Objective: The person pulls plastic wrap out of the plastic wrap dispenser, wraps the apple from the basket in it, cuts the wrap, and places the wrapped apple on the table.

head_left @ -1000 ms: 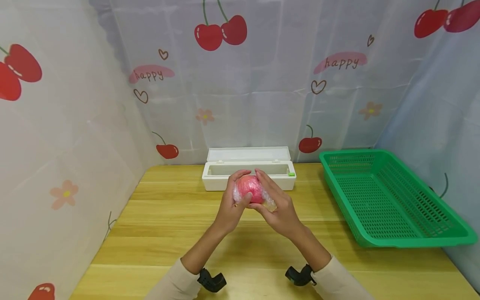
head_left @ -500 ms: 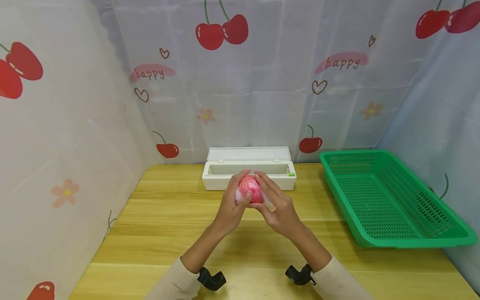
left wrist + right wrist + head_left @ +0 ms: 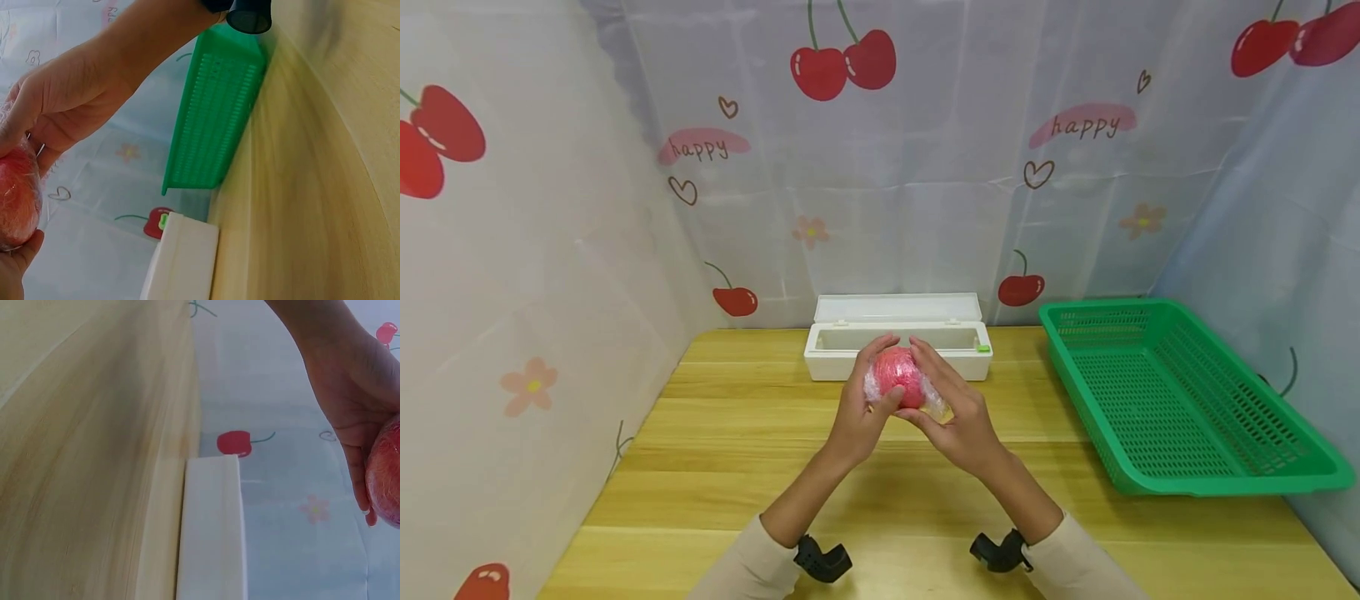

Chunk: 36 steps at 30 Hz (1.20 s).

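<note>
A red apple [image 3: 897, 372] in crinkled clear plastic wrap is held above the table, in front of the white box. My left hand [image 3: 859, 417] grips it from the left, its thumb lying across the near side. On the other side my right hand [image 3: 958, 421] holds it, fingers along the far right and thumb beneath. Loose wrap bunches under the right fingers. The left wrist view shows the apple [image 3: 17, 194] at its left edge, between both hands. In the right wrist view, the wrapped apple [image 3: 387, 472] is partly cut off.
Behind the hands stands a long white box [image 3: 827, 367] with its lid raised and a green tab at its right end. A green slotted basket [image 3: 1138, 483] sits on the right of the wooden table [image 3: 700, 467]. Cherry-print curtains [image 3: 925, 242] surround the table.
The apple has turned slightly between my hands, and the bunched wrap at its sides looks different. Both hands stay in nearly the same place; box and basket have not moved.
</note>
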### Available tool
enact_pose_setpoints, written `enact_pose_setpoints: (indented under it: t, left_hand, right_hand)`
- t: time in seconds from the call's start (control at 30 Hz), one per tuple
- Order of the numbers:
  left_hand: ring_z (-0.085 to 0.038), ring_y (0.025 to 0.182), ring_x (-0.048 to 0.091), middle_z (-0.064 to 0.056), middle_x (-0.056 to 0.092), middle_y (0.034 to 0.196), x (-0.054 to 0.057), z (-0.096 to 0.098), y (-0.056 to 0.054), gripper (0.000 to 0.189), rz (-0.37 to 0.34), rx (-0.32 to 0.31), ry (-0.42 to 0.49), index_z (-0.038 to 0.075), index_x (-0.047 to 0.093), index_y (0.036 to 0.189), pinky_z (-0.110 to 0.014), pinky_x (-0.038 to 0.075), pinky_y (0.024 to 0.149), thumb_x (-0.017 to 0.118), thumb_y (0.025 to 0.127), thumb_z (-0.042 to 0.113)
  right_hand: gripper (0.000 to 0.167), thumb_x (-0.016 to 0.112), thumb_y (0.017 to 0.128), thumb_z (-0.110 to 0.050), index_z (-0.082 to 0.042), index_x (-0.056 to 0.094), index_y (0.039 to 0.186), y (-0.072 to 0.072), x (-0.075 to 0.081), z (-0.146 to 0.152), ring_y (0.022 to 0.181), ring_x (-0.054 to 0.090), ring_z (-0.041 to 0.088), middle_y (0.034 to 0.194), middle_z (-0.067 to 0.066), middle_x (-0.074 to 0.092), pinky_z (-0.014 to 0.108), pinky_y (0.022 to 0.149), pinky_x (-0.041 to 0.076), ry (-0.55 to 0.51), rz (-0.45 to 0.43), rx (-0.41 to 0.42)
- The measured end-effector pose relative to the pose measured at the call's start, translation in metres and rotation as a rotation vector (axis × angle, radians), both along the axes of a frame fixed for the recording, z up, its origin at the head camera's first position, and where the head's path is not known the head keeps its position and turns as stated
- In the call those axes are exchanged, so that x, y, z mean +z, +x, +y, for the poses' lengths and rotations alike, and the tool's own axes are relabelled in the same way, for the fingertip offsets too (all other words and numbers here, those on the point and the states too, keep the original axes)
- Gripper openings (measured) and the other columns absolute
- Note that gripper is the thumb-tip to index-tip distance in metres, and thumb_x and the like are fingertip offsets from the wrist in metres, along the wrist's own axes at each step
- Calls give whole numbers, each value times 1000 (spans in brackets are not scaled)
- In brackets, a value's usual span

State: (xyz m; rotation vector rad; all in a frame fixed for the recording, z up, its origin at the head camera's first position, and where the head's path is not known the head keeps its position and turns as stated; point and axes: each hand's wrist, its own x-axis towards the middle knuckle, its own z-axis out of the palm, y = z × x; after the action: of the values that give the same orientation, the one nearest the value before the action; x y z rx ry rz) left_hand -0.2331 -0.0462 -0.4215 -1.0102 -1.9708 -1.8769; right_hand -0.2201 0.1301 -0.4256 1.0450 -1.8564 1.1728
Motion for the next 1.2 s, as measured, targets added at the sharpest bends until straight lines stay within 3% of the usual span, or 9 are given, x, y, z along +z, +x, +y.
enact_pose_setpoints:
  t: [0.13,0.3,0.43,0.53,0.67,0.77,0.83,0.97,1.2]
  left_hand:
    - [-27,114,57,-11,47,144,-5,0,0,55,62,39,-80,12,36,153,-34,62,80,59,104,20]
    - [-25,118,56,-6,44,147,-9,-2,-3,55,145,106,-158,21,35,156,-33,61,84,54,106,30]
    - [-26,120,57,-5,44,151,-10,-2,-4,65,131,117,-107,24,27,160,-33,62,82,56,104,39]
    - [-28,127,54,-4,40,157,-11,0,-3,78,104,126,-47,22,20,162,-33,60,87,59,100,50]
    - [-31,133,49,-9,37,158,-11,3,-3,71,102,124,-23,10,24,160,-37,56,97,59,103,35]
    - [-33,132,49,-12,38,157,-12,5,-4,59,114,120,-43,4,29,157,-40,56,98,54,103,8]
    - [-32,130,50,-12,38,156,-11,6,-2,58,119,126,-65,6,30,156,-40,56,97,51,102,1]
    - [-27,127,50,-10,36,155,-11,5,0,56,152,151,-123,13,29,158,-37,57,95,50,106,9]
    - [-24,119,55,-8,43,147,-13,4,-1,53,226,224,-170,20,31,159,-36,59,90,47,109,25]
  right_hand:
    - [64,71,94,-32,6,53,143,0,-2,0,135,52,37,146,27,50,31,105,47,0,31,4]
    - [61,69,95,-29,6,53,143,1,-2,2,135,51,38,147,29,49,31,106,46,22,35,9]
    - [66,75,91,-25,5,51,145,3,0,1,136,50,37,148,26,49,30,105,46,31,3,-8]
    - [77,83,82,-11,5,47,148,5,2,0,138,49,37,150,24,49,31,105,46,8,-34,-25]
    - [86,86,73,5,6,46,148,5,2,-2,138,49,35,151,22,48,30,105,47,-46,-64,-63]
    - [76,84,79,-3,5,50,146,4,0,-3,136,51,36,150,22,49,30,104,48,-65,-43,-81]
    - [68,80,86,-15,5,51,145,3,-1,-3,134,53,36,149,24,50,30,103,48,-62,-12,-84]
    - [62,69,95,-31,5,53,143,1,-3,-3,133,54,36,147,25,51,29,103,48,-43,47,-89]
    - [60,66,98,-33,5,54,143,3,0,-3,134,53,37,146,28,51,29,104,47,-11,64,-99]
